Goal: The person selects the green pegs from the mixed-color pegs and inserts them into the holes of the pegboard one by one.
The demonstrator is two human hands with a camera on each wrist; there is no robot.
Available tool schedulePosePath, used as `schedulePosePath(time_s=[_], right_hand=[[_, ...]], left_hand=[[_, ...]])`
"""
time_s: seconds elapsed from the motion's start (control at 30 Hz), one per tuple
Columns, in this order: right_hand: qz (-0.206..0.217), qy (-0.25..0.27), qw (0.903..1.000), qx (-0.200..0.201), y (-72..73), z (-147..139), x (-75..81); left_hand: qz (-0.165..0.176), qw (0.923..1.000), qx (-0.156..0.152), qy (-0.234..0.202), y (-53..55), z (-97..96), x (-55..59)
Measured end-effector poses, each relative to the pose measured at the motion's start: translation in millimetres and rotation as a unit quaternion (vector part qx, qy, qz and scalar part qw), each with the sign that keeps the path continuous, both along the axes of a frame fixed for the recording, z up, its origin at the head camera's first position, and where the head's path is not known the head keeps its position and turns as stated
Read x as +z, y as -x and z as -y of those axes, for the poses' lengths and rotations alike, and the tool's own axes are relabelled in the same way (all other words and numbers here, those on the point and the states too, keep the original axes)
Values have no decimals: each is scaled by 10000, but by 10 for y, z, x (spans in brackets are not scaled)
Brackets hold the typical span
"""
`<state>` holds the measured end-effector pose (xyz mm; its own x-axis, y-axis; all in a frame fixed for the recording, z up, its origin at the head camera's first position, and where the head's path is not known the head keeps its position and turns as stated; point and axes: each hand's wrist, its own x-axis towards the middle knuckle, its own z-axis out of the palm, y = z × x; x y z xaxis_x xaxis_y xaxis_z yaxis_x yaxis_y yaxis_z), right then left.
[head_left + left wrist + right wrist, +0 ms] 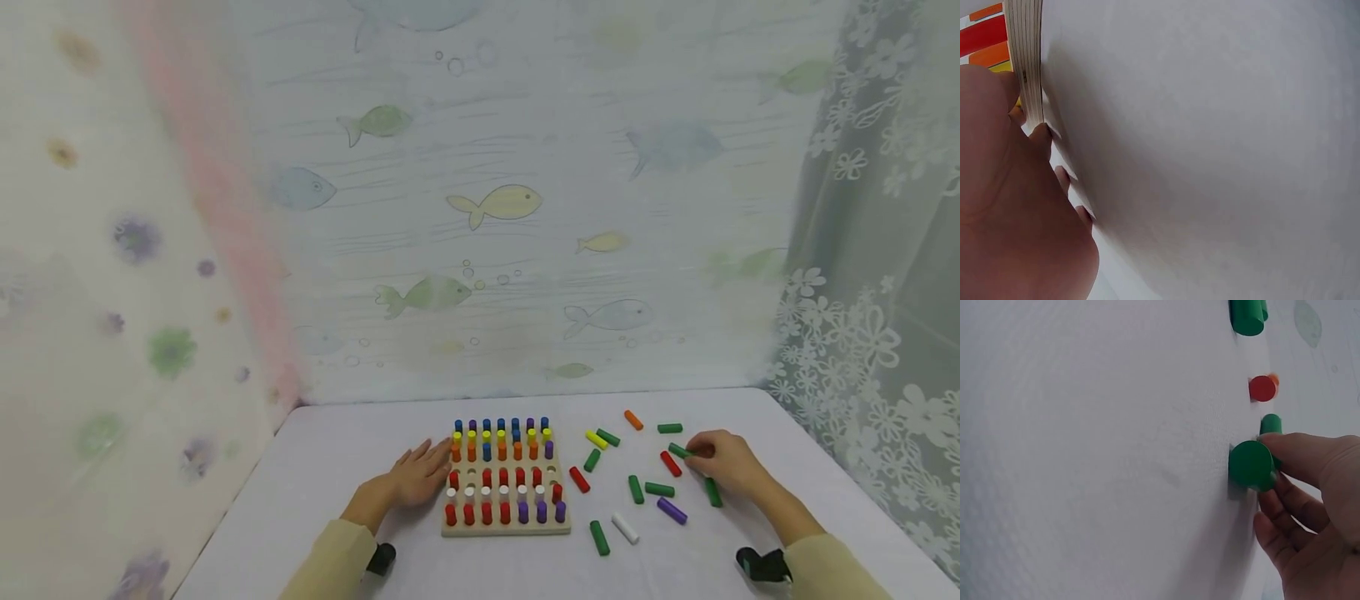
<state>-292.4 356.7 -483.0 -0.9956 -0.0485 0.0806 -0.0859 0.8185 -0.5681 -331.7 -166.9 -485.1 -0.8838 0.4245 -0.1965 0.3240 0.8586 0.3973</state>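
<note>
Green peg point(677, 450) in right hand point(726, 460), red peg point(671, 464) beside

The left sleeve point(330, 562) and right sleeve point(831, 570) are plain beige; a rounded black wrist camera point(763, 566) shows beside each.
</note>
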Motion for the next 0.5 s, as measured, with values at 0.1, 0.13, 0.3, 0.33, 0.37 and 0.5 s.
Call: schedulePosePath(time_s=[0.1, 0.13, 0.3, 0.33, 0.37, 0.5], right_hand=[[-44, -38, 10000, -14, -11, -14, -2], [-58, -38, 10000, -23, -18, -21, 1], [-44, 30, 10000, -39, -53, -47, 35], [-42, 38, 10000, -40, -55, -50, 43], [-36, 52, 10000, -31, -55, -53, 50], [7, 117, 9999, -75, -57, -50, 84]], left_hand=[[18, 10000, -2, -3, -9, 5, 4], [29, 10000, 5, -20, -12, 4, 7], [32, 10000, 38, 38, -14, -4, 7], [35, 10000, 55, 32, -15, -5, 7], [43, 10000, 67, 37, -16, -5, 7], [90, 9999, 109, -1, -8, -1, 5]])
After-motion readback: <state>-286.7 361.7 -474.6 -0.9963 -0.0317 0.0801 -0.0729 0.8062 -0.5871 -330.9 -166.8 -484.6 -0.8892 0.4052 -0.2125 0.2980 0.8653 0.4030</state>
